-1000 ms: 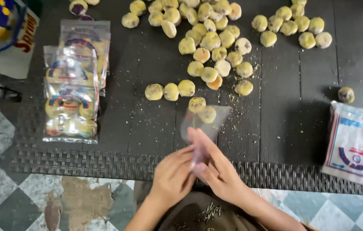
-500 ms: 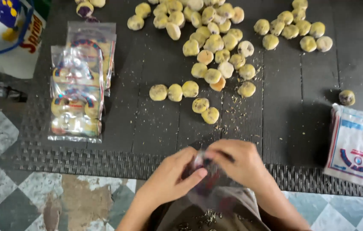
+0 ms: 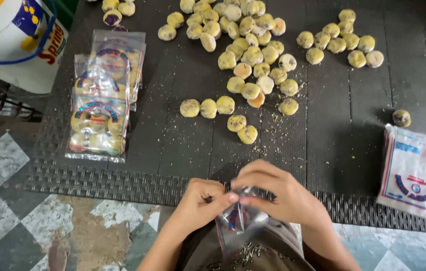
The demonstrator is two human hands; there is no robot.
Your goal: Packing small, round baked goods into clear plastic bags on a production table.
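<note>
My fingers [image 3: 253, 183] hide clear bag [image 3: 240, 221] mouth; contents unclear. White bucket [image 3: 17, 40] cut off upper left of frame.

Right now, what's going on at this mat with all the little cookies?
A person's left hand and right hand pinch the top of a small clear bag at the near edge of the dark mat. Loose round cookies lie scattered across the mat. Filled packs are stacked at the left, and a pile of empty bags sits at the right.

Home snack-packing spot: floor mat [image 3: 173, 150] on checkered tiles [image 3: 2, 160], loose pastries [image 3: 243, 60], filled bags [image 3: 97, 115]
</note>
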